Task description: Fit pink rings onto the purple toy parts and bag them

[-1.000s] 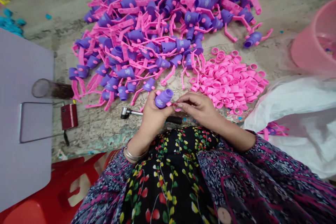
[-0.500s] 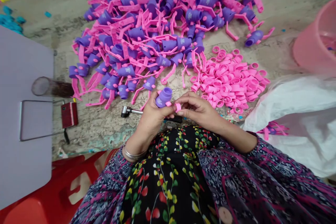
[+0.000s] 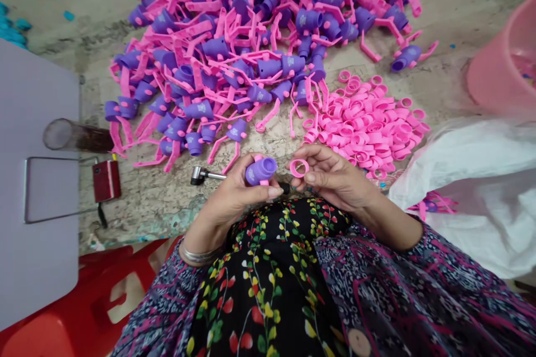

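Observation:
My left hand is closed around a purple tube piece with a pink part on it, its open end facing right. My right hand pinches a small pink ring a short way to the right of that open end, not touching it. Both hands hover just above my lap, over the near edge of the floor. Behind my right hand lies a heap of loose pink rings. Farther back spreads a big pile of purple-and-pink pieces.
A small metal tool lies on the floor by my left hand. A clear jar and a red box sit left, beside a grey board. A pink tub and white bag are right; a red stool is below.
My hands have drawn slightly apart. The pink ring, held against the purple piece before, is now turned face-on in my right fingers, and the purple piece is tilted more level.

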`<state>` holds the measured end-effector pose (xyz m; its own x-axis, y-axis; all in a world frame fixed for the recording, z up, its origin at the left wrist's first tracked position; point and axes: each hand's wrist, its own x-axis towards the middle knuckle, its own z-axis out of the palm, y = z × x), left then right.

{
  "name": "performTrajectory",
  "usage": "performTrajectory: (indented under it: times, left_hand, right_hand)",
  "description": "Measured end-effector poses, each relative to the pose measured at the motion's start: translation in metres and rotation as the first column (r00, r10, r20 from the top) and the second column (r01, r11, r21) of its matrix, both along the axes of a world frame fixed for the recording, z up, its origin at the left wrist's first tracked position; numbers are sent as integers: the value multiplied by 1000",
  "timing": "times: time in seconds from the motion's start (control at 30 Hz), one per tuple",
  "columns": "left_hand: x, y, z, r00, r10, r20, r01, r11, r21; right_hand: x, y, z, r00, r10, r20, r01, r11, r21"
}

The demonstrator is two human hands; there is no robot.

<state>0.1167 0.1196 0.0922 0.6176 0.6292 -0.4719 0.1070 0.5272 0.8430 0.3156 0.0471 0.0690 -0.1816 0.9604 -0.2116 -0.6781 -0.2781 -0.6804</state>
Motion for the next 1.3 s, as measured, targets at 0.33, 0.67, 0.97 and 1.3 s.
performTrajectory:
  times: [0.33, 0.67, 0.97, 1.3]
  left_hand:
    - [-9, -4, 0, 980, -129, 149, 128, 992, 14]
    - [-6, -9, 6, 988, -141, 67, 143, 989, -26]
    - [-5, -10, 5, 989, -146, 24, 146, 989, -17]
    - [0, -12, 8, 996, -87, -2, 87, 993, -77]
  right_hand:
    - [3, -5, 5, 997, 26, -75, -25, 1000, 14]
    - [4, -4, 3, 995, 27, -92, -29, 999, -14]
    - [6, -5, 0, 998, 30, -55, -31, 999, -29]
    - [11, -2, -8, 992, -10, -123, -7, 991, -137]
